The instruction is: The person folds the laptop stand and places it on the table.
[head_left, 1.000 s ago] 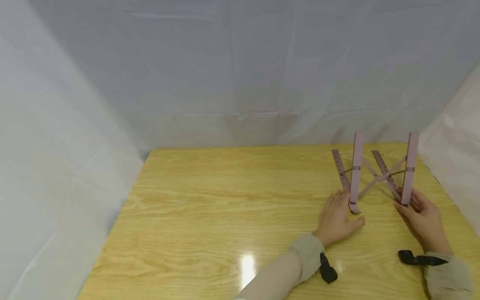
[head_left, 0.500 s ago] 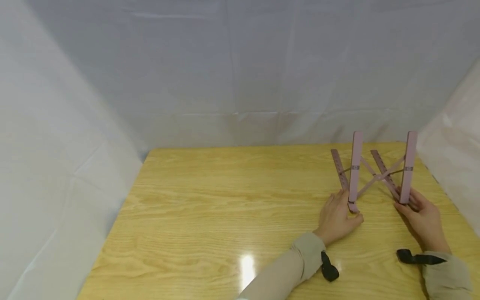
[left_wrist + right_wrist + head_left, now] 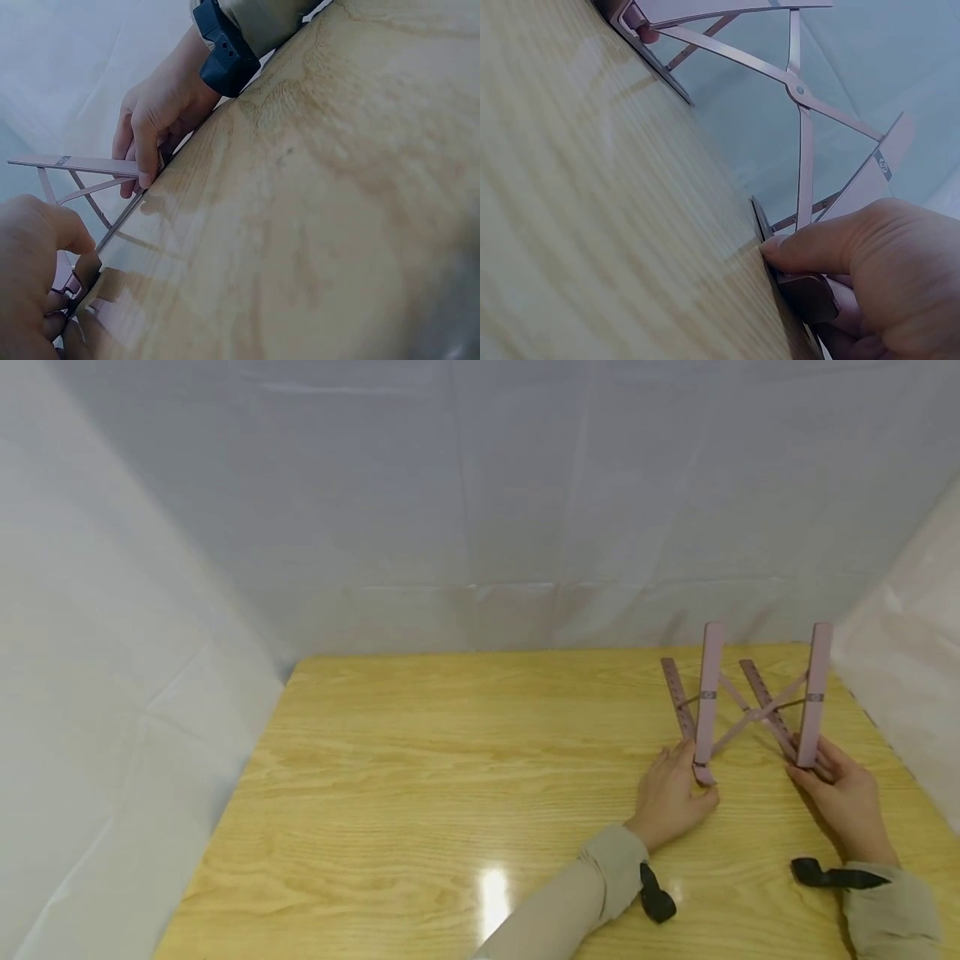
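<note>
Rising ahead of both hands in the head view, a folding pink stand [image 3: 756, 716] spans the space from the left hand [image 3: 670, 797] to the right hand [image 3: 847, 793]. The left fingers lie along the outer side of its left near corner, their thumb just beside the lip. The right fingers grip the right near corner, thumb on the inner side. Beyond the fingertips, the left upper bar [image 3: 708, 693] and right upper bar [image 3: 814, 695] stand steeply above the worktop [image 3: 420, 760].

In the left wrist view, the left fingers bend round the stand's near end, partly hidden by the hand. Across from them the right fingers pinch the opposite corner, a black device [image 3: 227, 64] strapped behind that hand.

In the right wrist view, the right thumb presses the stand's base close over the worktop while the other fingers curl behind, partly out of sight. The pivot [image 3: 799, 91] sits past the right thumb, and a left fingertip [image 3: 646, 34] shows at the far corner.
</note>
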Available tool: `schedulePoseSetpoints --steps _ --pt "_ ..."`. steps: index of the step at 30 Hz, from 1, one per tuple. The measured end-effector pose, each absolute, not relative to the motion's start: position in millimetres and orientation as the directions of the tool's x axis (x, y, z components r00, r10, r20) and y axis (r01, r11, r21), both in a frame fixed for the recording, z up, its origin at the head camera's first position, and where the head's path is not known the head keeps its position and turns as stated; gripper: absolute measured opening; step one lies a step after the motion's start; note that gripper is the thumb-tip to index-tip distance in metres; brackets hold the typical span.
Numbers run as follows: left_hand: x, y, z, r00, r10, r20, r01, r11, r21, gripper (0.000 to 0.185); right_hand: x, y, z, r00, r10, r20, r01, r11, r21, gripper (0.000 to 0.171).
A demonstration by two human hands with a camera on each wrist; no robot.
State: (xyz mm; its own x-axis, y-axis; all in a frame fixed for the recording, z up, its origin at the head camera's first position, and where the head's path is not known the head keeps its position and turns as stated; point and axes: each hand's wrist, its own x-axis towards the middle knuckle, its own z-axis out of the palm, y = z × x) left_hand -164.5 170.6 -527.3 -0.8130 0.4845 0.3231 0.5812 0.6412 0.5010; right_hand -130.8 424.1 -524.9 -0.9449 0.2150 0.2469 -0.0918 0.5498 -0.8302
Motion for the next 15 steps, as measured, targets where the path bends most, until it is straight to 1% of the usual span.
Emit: schedulePoseSetpoints --steps 5,7,9,15 --pt "-164.5 169.5 -528.0 -0.826 0.448 0.342 0.563 0.624 0.542 0.044 -131.8 420.4 -525.6 -0.939 0.223 0.261 -0.103 0.542 -0.834 0.058" --pt "-164.4 169.3 -527.7 -0.827 0.446 0.343 0.562 0.62 0.548 0.044 -131.9 419.2 -525.0 -0.936 0.224 0.272 -0.11 0.548 -0.829 0.058" --pt "-163.7 168.9 -526.9 -0.83 0.447 0.335 0.557 0.618 0.554 0.048 -131.9 418.2 -524.4 -0.935 0.229 0.27 -0.107 0.543 -0.833 0.057" --pt "-162.4 166.6 -525.0 -0.836 0.441 0.327 0.546 0.605 0.58 0.051 -131.8 415.1 -526.7 -0.937 0.248 0.245 -0.088 0.512 -0.855 0.059"
